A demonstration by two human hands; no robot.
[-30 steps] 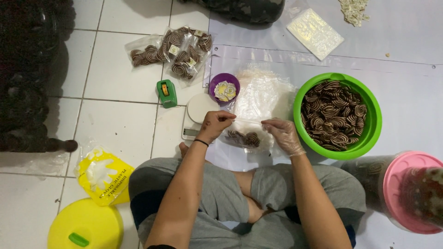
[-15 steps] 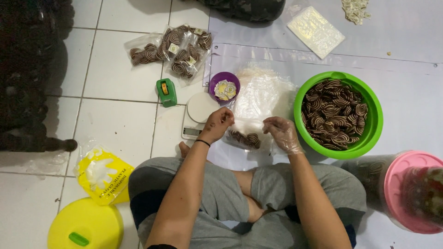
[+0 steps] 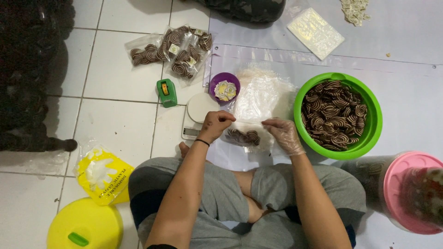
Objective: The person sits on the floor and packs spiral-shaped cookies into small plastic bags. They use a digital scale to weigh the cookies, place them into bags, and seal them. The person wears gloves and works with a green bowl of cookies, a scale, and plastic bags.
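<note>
A person seated cross-legged on a tiled floor (image 3: 120, 124) holds a small clear plastic bag (image 3: 243, 137) of brown-and-cream swirl cookies between both hands, just in front of the knees and beside a white kitchen scale (image 3: 197, 114). The bare left hand (image 3: 215, 125) is curled nearly closed, fingertips pinching the bag's left upper edge; the right hand (image 3: 285, 135), in a thin transparent glove, pinches the right upper edge with fingers loosely bent. The bag lies with its long axis running left to right between the hands, its mouth apparently facing away from the person, though the film is too clear to be sure. It looks light, soft and slippery, and the cookies inside look brittle, so the top edges, away from the contents, seem the safest hold. A green bowl (image 3: 374, 115) of the same cookies sits to the right, a purple cup (image 3: 215, 83) of small labels just behind the scale, and filled bags (image 3: 170, 50) lie farther off.
</note>
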